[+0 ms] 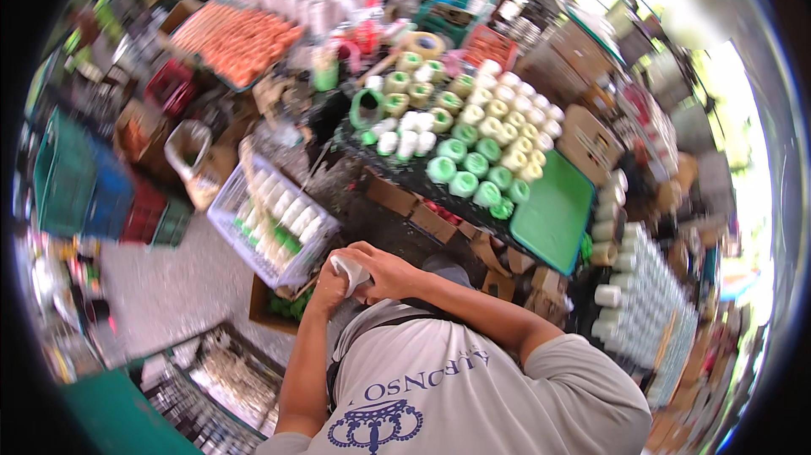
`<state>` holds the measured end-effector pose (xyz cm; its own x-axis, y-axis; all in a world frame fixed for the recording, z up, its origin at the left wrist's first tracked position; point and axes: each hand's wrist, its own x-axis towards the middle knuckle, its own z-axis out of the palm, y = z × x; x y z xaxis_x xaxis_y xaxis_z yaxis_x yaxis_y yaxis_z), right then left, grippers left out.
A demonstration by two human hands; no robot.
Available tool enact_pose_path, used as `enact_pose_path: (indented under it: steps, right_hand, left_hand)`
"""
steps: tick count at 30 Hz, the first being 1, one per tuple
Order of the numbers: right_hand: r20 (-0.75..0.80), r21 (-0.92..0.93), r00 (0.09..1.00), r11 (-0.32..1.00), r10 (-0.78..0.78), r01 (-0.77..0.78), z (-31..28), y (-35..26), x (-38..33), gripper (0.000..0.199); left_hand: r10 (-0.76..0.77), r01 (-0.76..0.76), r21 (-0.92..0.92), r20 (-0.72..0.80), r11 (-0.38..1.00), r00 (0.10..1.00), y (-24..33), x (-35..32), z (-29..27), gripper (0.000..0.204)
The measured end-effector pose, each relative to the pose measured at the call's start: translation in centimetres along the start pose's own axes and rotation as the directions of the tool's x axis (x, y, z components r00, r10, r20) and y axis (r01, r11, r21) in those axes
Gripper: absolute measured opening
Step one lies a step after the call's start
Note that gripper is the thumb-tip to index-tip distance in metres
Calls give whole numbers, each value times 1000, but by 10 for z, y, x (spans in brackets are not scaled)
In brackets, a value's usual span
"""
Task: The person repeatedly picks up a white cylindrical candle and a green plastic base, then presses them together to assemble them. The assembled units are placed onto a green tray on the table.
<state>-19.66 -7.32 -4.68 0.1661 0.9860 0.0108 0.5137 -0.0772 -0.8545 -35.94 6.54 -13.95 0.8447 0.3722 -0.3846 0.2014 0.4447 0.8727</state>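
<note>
In front of my chest, both hands are closed around a small white piece (348,273) that looks like a cloth or a thin-walled cup; its kind does not show clearly. My left hand (329,288) grips it from the left. My right hand (382,272) reaches across from the right, its fingers bent over the top. Just beyond them stands a pale purple plastic basket (241,231) with white cylinders (283,203) and some green ones inside. Under the basket's near side, a cardboard box (263,307) contains green pieces.
Across a dark table (355,138) stand rows of green cylinders (477,165), yellow ones (420,93) and white ones, beside a green tray (553,212). An orange-filled tray (236,41) lies far left. Stacked crates (72,176) stand left; pale cylinders (642,294) fill a rack right.
</note>
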Motion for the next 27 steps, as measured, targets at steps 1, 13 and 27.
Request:
enact_pose_path:
  steps: [1,13,27]
  right_hand:
    - [-41,-18,999,999,34,-35,-9,2,-8,92]
    - [-346,-142,908,943,236,-300,-135,69,-150,69]
    - [-893,388,-158,545,421,-743,-206,236,-435,53]
  left_hand:
    - [17,-19,40,46,999,999,2,15,12,43]
    - [-235,9,436,467,900,852,-27,142,190,52]
    - [-5,-785,577,805,-227,593,8,208,377,61]
